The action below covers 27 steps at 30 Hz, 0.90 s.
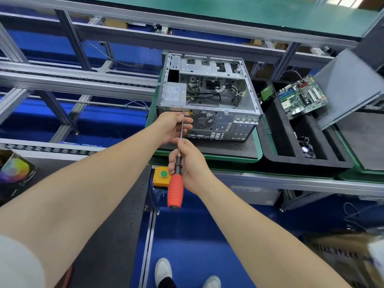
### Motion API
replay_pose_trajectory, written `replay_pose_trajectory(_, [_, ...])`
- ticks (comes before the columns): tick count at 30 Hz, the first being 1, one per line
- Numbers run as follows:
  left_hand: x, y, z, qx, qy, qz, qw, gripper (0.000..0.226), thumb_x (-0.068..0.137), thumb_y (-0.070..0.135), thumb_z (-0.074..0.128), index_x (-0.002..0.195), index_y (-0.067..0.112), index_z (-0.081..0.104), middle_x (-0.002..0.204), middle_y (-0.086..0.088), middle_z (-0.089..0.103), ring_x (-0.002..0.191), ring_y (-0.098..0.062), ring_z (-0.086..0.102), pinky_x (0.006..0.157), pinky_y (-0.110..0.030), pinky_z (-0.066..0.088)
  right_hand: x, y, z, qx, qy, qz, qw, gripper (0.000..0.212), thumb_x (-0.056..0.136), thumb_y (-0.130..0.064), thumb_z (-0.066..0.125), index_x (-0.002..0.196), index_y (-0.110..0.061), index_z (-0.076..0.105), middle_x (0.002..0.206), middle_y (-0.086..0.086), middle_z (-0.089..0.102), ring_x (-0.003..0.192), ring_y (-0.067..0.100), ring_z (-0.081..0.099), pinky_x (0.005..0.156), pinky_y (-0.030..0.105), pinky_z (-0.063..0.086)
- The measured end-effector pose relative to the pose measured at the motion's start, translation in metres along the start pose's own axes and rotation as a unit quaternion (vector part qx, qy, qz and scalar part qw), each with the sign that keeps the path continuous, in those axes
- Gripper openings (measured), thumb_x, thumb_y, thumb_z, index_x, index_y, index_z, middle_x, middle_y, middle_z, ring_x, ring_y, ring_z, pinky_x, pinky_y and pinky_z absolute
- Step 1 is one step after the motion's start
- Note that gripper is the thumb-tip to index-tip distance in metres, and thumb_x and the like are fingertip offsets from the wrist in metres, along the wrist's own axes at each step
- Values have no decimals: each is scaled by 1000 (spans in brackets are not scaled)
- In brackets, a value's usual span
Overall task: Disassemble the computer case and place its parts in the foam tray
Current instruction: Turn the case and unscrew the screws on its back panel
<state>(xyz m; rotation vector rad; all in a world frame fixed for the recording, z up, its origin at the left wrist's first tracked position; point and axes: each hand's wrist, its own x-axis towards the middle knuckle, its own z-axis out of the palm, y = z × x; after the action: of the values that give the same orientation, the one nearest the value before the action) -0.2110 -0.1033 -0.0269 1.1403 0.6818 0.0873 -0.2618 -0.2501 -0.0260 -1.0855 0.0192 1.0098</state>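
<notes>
The open grey computer case lies on its side on a dark mat, rear panel towards me, with the power supply and loose cables still inside. My right hand grips the black neck of a screwdriver with an orange handle. Its thin shaft runs up to a screw at the rear panel's top left edge, beside the power supply. My left hand holds the shaft near the tip, fingers curled round it. The black foam tray stands right of the case, holding a motherboard, a small green card and a fan.
A grey side panel leans at the tray's right side. A yellow box with a green button sits below the bench edge. Roller conveyor rails run to the left. A dark table is under my left arm.
</notes>
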Motion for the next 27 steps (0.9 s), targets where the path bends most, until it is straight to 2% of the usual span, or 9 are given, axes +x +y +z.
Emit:
replay_pose_trajectory(4, [-7,14,2,163,26,14,986,20,106,15,45,112,9,64,92,-7,77,67,-21,74,50,-31,56,4,0,2,156,-38,20,987,30,114,-38,39,113,-16,60,54,-1,35,32,11,30,32,20,25])
replay_pose_trajectory(7, [-1,28,-5,488,202,195,827,23,91,27,53,81,15,70,73,-1,71,68,-26,70,55,-32,53,6,-1,2,128,-29,7,991,30,113,-31,41,124,-12,62,50,-2,30,30,11,28,32,20,25])
replay_pose_trajectory(10, [15,45,-7,577,232,293,726,26,95,40,49,110,30,69,109,-1,69,104,-29,62,84,-39,46,5,-3,-1,50,2,-10,999,29,110,-21,43,129,-7,61,53,1,29,33,13,28,34,22,25])
replay_pose_trajectory(13, [39,44,-9,621,153,156,753,52,101,63,34,152,52,36,167,-9,21,149,-34,28,116,-54,22,6,-3,0,-56,48,-28,997,33,105,-13,37,128,-3,57,54,5,28,36,16,28,37,24,26])
replay_pose_trajectory(16, [50,31,-13,640,148,147,740,57,99,69,31,154,54,31,172,-4,1,152,-40,18,119,-54,26,14,-4,5,-222,109,-59,967,24,104,-14,37,114,-4,56,56,8,42,42,22,40,45,31,37])
replay_pose_trajectory(19, [50,31,-14,646,153,146,734,55,99,65,28,154,56,27,172,-2,-1,152,-40,16,119,-55,29,22,-2,-2,-539,159,-115,819,14,109,-14,40,106,-6,51,91,13,55,75,28,53,66,41,45])
replay_pose_trajectory(23, [46,33,-16,673,119,139,717,55,102,65,18,156,58,16,172,-9,-8,151,-46,11,123,-56,19,21,10,-21,-663,226,-152,697,14,115,-25,33,117,-13,41,75,2,45,61,17,47,49,34,33])
replay_pose_trajectory(25, [43,37,-22,681,83,138,715,57,98,71,24,154,62,14,171,-12,-14,151,-50,7,123,-57,15,23,10,-25,-667,229,-161,690,13,115,-27,32,111,-16,38,73,2,43,59,17,46,49,35,33])
replay_pose_trajectory(27, [39,40,-26,685,47,122,717,71,87,83,39,151,67,12,169,-10,-21,152,-52,1,122,-60,14,25,8,-23,-621,225,-168,732,18,115,-29,31,106,-16,40,78,6,50,62,17,48,49,33,33])
